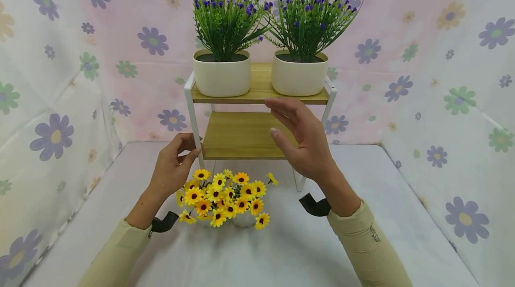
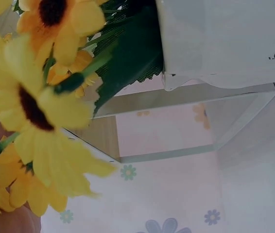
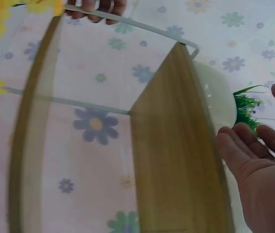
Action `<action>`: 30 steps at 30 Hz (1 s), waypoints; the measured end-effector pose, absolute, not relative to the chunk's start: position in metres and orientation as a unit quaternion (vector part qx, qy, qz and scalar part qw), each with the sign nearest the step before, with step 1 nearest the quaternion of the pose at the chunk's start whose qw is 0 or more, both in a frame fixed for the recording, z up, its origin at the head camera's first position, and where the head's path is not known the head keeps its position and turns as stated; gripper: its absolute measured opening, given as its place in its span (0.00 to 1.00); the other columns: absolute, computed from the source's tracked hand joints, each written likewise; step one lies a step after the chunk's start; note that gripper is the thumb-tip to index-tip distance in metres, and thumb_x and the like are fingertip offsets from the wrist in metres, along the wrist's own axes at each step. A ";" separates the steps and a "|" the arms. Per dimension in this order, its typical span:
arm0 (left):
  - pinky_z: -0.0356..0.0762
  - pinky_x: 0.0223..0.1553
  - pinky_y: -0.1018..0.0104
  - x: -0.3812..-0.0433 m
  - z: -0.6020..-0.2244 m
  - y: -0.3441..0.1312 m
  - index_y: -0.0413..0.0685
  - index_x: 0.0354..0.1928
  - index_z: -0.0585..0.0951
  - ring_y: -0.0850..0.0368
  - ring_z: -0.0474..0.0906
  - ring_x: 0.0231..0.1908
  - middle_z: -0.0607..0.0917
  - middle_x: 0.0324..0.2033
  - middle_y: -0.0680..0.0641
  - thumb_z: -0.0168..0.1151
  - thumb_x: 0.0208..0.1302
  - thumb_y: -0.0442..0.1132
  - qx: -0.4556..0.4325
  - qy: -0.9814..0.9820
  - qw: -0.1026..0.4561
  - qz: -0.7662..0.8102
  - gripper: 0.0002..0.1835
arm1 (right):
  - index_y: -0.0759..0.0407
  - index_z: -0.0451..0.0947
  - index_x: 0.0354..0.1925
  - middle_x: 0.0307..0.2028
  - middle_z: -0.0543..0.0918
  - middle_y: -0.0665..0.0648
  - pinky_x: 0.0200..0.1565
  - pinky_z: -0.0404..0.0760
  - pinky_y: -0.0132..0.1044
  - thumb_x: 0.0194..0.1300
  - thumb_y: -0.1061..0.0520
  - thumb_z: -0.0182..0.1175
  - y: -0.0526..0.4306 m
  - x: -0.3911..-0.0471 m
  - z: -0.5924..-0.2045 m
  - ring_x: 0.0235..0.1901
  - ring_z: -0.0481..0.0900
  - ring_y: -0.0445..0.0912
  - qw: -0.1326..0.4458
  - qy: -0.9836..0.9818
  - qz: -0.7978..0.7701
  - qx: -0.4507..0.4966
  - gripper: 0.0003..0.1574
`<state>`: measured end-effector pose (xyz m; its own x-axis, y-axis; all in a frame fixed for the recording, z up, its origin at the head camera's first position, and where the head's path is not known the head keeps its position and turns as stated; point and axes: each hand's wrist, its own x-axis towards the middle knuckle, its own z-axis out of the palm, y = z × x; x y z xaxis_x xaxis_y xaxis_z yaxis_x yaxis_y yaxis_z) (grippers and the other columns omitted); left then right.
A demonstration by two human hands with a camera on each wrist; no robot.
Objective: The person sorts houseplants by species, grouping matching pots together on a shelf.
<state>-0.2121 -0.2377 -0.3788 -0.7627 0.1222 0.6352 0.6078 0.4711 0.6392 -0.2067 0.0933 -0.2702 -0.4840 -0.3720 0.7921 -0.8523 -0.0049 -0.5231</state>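
Note:
A two-tier plant stand with wooden boards and a white metal frame [image 1: 192,117] stands on the table. My left hand [image 1: 170,164] grips its left front leg beside the lower board [image 1: 245,132], thumb in front. Raised before the stand's right half is my right hand [image 1: 306,141], its fingers fairly straight and holding nothing, near the edge of the top board [image 1: 260,82]. On that board are two cream oval pots, left [image 1: 222,78] and right [image 1: 299,77], with grass and purple flowers. Yellow artificial flowers [image 1: 219,195] stand in front of the stand, near my left wrist.
A white pot [image 1: 244,220] shows partly beneath the yellow blossoms. White cloth [image 1: 306,251] covers the table. Flower-printed fabric [image 1: 153,81] hangs behind the stand and along both sides. Black curved pieces [image 1: 315,205] project from both wrists.

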 end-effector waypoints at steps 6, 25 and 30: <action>0.82 0.48 0.80 -0.212 -0.378 -0.237 0.37 0.61 0.77 0.48 0.87 0.49 0.86 0.48 0.43 0.62 0.74 0.25 -0.219 -0.820 0.261 -0.459 0.17 | 0.72 0.70 0.68 0.66 0.78 0.67 0.72 0.74 0.49 0.69 0.75 0.58 0.105 -0.211 -0.306 0.70 0.76 0.57 0.187 -0.665 0.548 0.472 0.30; 0.82 0.48 0.80 -0.211 -0.378 -0.236 0.36 0.61 0.77 0.46 0.88 0.49 0.86 0.48 0.42 0.61 0.74 0.24 -0.222 -0.817 0.258 -0.466 0.16 | 0.64 0.71 0.71 0.67 0.79 0.64 0.71 0.75 0.51 0.73 0.69 0.63 0.122 -0.232 -0.381 0.68 0.77 0.58 0.018 -0.717 0.517 0.468 0.31; 0.83 0.48 0.79 -0.212 -0.379 -0.237 0.35 0.61 0.76 0.46 0.88 0.49 0.86 0.48 0.43 0.61 0.74 0.24 -0.220 -0.818 0.256 -0.466 0.16 | 0.61 0.72 0.71 0.67 0.79 0.61 0.70 0.76 0.52 0.70 0.66 0.67 0.127 -0.238 -0.391 0.68 0.77 0.60 -0.028 -0.713 0.500 0.491 0.34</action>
